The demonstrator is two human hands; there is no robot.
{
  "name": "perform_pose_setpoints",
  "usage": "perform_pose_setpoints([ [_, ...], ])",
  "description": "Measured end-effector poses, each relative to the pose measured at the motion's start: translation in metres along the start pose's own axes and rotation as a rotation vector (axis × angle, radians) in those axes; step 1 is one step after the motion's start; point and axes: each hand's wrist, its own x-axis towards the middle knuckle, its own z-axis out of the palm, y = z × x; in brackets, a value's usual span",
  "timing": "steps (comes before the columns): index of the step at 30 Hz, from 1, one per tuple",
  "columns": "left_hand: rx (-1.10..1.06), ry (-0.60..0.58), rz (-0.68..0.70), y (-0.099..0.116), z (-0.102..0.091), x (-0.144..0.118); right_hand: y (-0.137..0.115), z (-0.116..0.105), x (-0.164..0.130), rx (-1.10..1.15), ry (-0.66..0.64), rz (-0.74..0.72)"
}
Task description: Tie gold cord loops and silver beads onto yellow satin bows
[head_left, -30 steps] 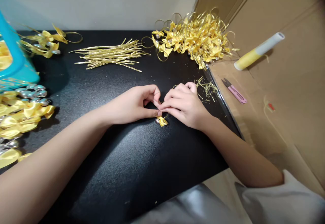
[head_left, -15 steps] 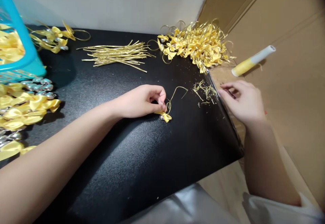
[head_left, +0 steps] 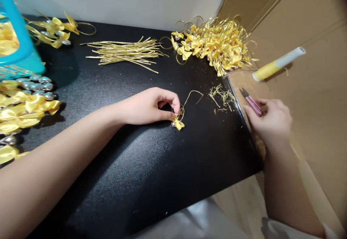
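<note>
Head view looks down on a black table (head_left: 141,166) with a finely speckled, slightly glossy top. At the far left stands a turquoise plastic basket (head_left: 18,47) with yellow ribbon showing through its side; how full it is cannot be told.

Left hand (head_left: 148,106) lies near the middle of the table, fingers curled, thumb and forefinger pinched on a small yellow satin bow (head_left: 177,123) with a silver bead beside it. A thin gold wire (head_left: 189,96) loops up from the bow toward the right and ends free. Right hand (head_left: 271,123) rests off the table's right edge on brown cardboard (head_left: 311,98), fingers closed loosely around the handle of small pink snips (head_left: 252,102), whose dark pointed tip pokes out toward the far side.

Between the two hands, near the table's edge, lies a scatter of short gold clippings (head_left: 222,97). Farther back, a flat bundle of straight gold strands (head_left: 124,52) lies across the table. To its right is a tangled heap of bows with wire loops (head_left: 217,43). A smaller cluster of bows (head_left: 54,31) sits far left, and shiny satin bows with silver beads (head_left: 24,107) are piled at the near left. On the cardboard lies a yellow and white tube (head_left: 278,64).
</note>
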Motion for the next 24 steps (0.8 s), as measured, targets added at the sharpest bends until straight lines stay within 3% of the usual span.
perform_pose_setpoints([
  [9,0.074,0.018,-0.013,-0.006,0.0,0.0,0.005,0.006,0.004,0.026,-0.071,0.025],
  [14,0.08,0.064,-0.049,-0.003,0.004,0.001,-0.002,-0.006,0.006,0.073,-0.122,0.054],
  [18,0.077,0.11,-0.038,-0.001,0.007,0.001,-0.035,-0.03,-0.006,0.409,-0.16,0.038],
  [22,0.107,0.147,-0.021,0.0,0.01,0.001,-0.091,-0.045,-0.025,0.609,-0.473,-0.302],
  [24,0.114,0.161,-0.01,-0.001,0.012,0.0,-0.113,-0.044,-0.031,0.583,-0.542,-0.396],
])
